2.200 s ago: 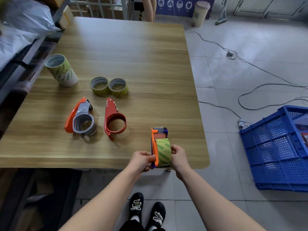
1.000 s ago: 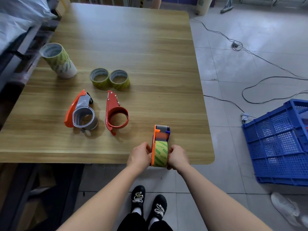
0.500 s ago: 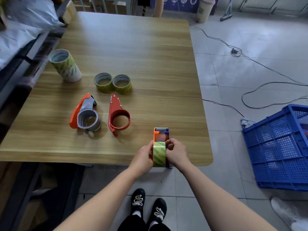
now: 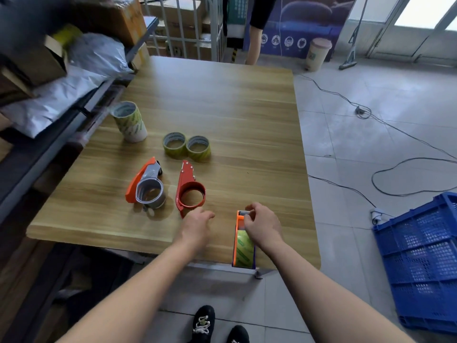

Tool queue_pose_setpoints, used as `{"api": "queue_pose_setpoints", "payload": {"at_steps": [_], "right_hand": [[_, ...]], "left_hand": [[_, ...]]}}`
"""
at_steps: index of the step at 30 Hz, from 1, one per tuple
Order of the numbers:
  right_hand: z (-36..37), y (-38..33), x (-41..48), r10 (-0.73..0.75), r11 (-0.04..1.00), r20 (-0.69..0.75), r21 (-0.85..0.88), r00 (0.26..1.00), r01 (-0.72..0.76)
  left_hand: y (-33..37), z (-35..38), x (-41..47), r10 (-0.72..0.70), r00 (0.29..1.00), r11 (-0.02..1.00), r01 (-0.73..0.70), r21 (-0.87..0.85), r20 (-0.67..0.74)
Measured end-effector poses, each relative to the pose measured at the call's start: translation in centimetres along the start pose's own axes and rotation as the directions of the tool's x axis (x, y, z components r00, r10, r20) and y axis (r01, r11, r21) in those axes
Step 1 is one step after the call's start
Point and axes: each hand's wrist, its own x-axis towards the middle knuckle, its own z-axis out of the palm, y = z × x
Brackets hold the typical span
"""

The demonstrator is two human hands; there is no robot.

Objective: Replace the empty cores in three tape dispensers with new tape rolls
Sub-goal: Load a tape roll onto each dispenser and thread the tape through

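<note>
An orange and blue tape dispenser loaded with a green tape roll stands at the table's front edge. My right hand pinches its front end near the blade. My left hand hovers open just left of it, close to a red dispenser whose ring is empty. Further left lies an orange and grey dispenser holding a grey core. Behind them sit two yellow-green tape rolls and a tall stack of rolls.
The wooden table has a metal shelf with bags and boxes along its left side. A blue crate stands on the floor at right, with cables across the tiles. A person stands beyond the table's far edge.
My left hand has let go of the loaded dispenser and moved left toward the red one. My right hand has slid forward to the dispenser's front end. The camera tilted up.
</note>
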Motion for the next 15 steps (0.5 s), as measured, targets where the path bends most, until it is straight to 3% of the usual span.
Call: {"api": "queue_pose_setpoints", "payload": {"at_steps": [3,6,10,15], "right_hand": [[0.0,-3.2,0.5,-0.121,0.992,0.052,-0.036,0.991,0.123],[0.9,-5.9,0.9,-0.2,0.976,0.132,-0.066,0.971,0.21],[2.8,-9.0,2.5,-0.252,0.95,0.21,-0.13,0.945,0.283],[5.6,-11.8,5.4,-0.218,0.938,0.338,-0.186,0.916,0.292]], "left_hand": [[-1.8,-2.7,0.9,0.026,0.985,0.99,-0.002,0.139,-0.173],[-3.8,-4.2,2.0,0.0,0.977,0.981,0.042,0.19,-0.215],[-5.6,-5.0,3.8,-0.037,0.989,0.971,0.068,0.227,-0.141],[-7.5,-5.9,6.1,0.003,0.999,0.913,-0.017,0.408,0.035]]}}
